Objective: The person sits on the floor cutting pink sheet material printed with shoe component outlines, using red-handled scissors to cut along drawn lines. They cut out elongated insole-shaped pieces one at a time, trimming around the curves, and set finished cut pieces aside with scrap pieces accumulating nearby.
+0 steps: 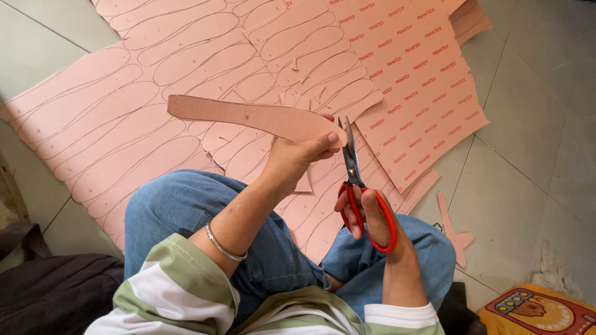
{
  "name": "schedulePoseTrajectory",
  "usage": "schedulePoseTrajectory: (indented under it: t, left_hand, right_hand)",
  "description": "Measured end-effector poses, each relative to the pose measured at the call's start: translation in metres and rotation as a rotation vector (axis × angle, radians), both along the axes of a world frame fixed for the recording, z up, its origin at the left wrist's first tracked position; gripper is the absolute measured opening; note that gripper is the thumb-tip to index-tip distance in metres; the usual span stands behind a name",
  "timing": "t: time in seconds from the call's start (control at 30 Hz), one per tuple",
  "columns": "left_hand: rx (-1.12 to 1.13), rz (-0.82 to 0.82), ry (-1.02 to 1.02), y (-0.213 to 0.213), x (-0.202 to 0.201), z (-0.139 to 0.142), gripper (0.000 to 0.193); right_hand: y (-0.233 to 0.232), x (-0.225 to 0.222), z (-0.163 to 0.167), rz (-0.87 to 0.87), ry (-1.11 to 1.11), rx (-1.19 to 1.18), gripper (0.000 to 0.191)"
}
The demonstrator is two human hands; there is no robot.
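Left hand: the left hand [298, 158] is closed around one end of a long, curved pink cut-out piece [248, 118]; the thumb presses on top of it, and the piece reaches out to the left, above the sheets.
Right hand: the right hand [369, 217] has its fingers through the red loops of the scissors [357, 186] and grips them firmly.
Scissors: the blades point away from the person and look almost shut, with the tips just beside the held end of the piece, touching its edge or nearly so.
Cut-out piece: it is already free from any sheet; only the rounded end at the thumb seems under trimming.
Large sheet: the big pink sheet [112, 118] on the floor [534, 142] carries many drawn outlines, most of them not cut yet, so much work seems left.
Printed sheet: a pink sheet with red print [422, 80] lies far right, partly cut at its near edge.
Scrap: a small pink offcut [456, 232] lies on the floor at the right, near the knee.
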State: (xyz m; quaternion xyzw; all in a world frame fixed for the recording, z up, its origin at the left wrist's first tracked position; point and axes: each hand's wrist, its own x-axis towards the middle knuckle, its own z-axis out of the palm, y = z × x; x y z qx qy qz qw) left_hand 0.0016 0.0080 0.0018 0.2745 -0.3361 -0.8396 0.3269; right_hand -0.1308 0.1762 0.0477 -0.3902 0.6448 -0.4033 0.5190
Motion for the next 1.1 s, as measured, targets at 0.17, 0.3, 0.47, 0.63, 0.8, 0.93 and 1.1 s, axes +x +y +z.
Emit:
schedulePoseTrajectory:
  t: [0.17,0.3,0.47,0.63,0.8,0.93,1.1]
  left_hand:
    - [0.017,0.005,0.006,0.000,-0.001,-0.002,0.048]
    - [0.023,-0.004,0.017,-0.001,0.000,-0.002,0.047]
    - [0.017,-0.026,-0.005,-0.001,-0.002,-0.006,0.045]
    - [0.036,-0.050,-0.037,-0.002,-0.003,-0.012,0.030]
    - [0.039,-0.099,-0.068,-0.002,-0.003,-0.015,0.024]
    - [-0.032,-0.173,-0.035,-0.002,-0.001,-0.013,0.023]
    - [-0.017,-0.227,-0.108,0.000,-0.005,-0.012,0.023]
  right_hand:
    - [0.001,-0.001,-0.005,-0.017,-0.048,0.020,0.094]
    - [0.004,-0.003,-0.007,-0.013,-0.072,0.024,0.092]
    - [0.007,-0.007,-0.008,-0.015,-0.069,0.051,0.091]
    - [0.011,-0.013,-0.004,-0.006,-0.054,0.079,0.089]
    - [0.017,-0.023,-0.003,0.027,-0.013,0.119,0.090]
    - [0.021,-0.028,-0.010,0.029,0.046,0.157,0.094]
    - [0.020,-0.026,-0.018,-0.106,0.074,0.071,0.076]
